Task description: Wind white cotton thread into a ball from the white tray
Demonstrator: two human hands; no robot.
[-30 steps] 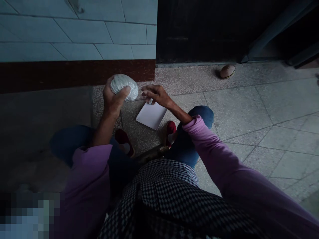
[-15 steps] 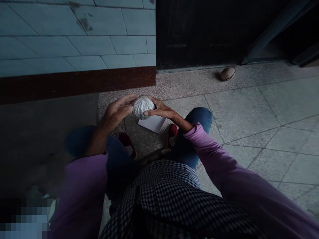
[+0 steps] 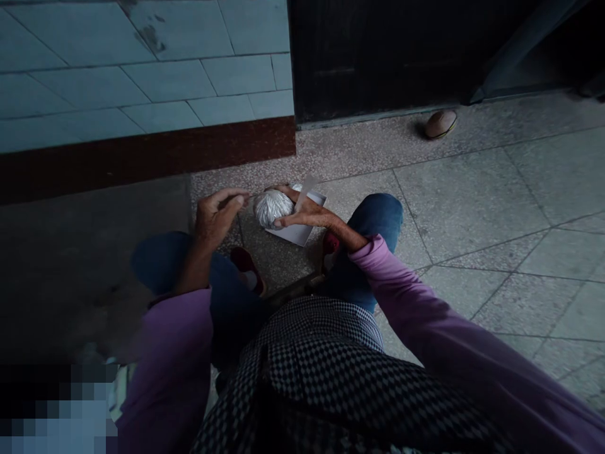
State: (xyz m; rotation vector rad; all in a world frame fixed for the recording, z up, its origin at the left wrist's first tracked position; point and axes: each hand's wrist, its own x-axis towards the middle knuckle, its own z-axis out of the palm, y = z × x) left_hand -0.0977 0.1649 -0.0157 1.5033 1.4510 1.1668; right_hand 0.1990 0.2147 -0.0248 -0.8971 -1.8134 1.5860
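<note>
A ball of silvery wound strand (image 3: 274, 209) rests in my right hand (image 3: 307, 209), whose fingers curl over its far side while the thumb presses the near side. Just left of the ball is my left hand (image 3: 218, 217), apart from it, thumb and fingertips pinched together. Whatever lies in that pinch is too small to make out. Below the ball and right hand, a shallow white box (image 3: 300, 234) sits on the floor, partly hidden. A pale translucent strip (image 3: 306, 192) stands up by the right hand, and something silvery shows behind it.
My knees and red shoes (image 3: 246, 268) flank the box on the tiled floor (image 3: 463, 221). A blue-tiled wall (image 3: 174, 85) with a dark red base is ahead on the left, beside a dark doorway (image 3: 378, 63). A rounded tan object (image 3: 440, 124) lies near the threshold.
My left hand has drawn back leftward from the ball, and its spread fingers have come together in a pinch. The right hand keeps the ball, and more of the box shows.
</note>
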